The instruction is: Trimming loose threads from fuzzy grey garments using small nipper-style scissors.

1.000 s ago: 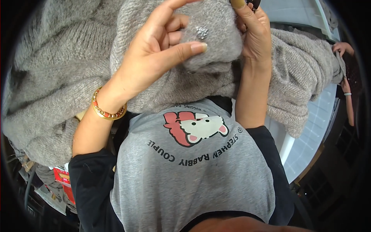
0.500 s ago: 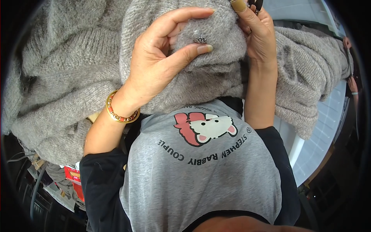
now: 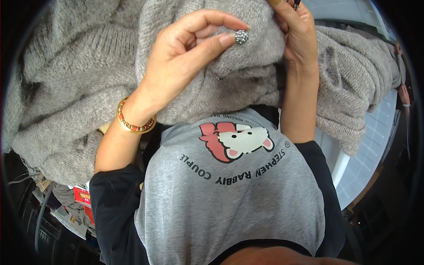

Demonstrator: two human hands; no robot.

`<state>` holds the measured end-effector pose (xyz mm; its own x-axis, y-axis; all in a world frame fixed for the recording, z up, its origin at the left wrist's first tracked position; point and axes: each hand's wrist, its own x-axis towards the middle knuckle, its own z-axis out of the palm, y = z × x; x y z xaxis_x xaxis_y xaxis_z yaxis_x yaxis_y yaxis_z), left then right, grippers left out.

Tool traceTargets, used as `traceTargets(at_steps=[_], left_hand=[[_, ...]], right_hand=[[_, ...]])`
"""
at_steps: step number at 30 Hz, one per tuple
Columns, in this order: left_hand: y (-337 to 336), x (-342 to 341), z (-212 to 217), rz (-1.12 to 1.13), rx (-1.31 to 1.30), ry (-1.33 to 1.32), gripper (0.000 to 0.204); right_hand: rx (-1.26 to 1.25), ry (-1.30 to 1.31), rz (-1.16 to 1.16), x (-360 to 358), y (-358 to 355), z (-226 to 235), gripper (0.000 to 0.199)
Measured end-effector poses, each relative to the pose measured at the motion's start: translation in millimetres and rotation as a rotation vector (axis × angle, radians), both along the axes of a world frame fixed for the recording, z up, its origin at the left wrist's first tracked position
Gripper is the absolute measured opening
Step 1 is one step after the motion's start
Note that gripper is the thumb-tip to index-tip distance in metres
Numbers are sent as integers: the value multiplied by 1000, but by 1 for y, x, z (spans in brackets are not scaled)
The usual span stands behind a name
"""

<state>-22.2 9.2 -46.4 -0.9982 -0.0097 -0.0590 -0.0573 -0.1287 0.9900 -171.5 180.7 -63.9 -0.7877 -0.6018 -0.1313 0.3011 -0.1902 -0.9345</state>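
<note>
Between the thumb and forefinger of my left hand (image 3: 185, 53) is a round, sparkling silver button (image 3: 241, 37), held against a grey fuzzy knit garment (image 3: 247, 57). Near the top edge my right hand (image 3: 298, 33) is closed at the garment's far right fold. A small black tool (image 3: 295, 3) sticks out from its fingers, mostly cut off by the frame, so its kind does not show. Just below the pinched button, another shiny button (image 3: 218, 77) peeks out of a fold in the knit.
More grey knitwear (image 3: 79, 66) is heaped to the left, and a further piece (image 3: 349, 84) lies to the right over a pale bluish surface (image 3: 369, 132). A red package (image 3: 82, 195) sits low at the left. Another person's hand (image 3: 403, 95) shows at the far right.
My left fingers have closed on the sparkling button, which lay on the knit between them before. My right hand has shifted slightly up.
</note>
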Motion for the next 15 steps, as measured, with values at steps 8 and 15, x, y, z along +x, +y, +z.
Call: traceTargets(at_steps=[8,15], left_hand=[[-3,2,-10,-84,876,-141,56],[18,-5,8,71,652,-216,41]], right_hand=[[-465,-333,-80,-34,-6,-27,16],[-172,-218,-265,-30,-12,-29,18]])
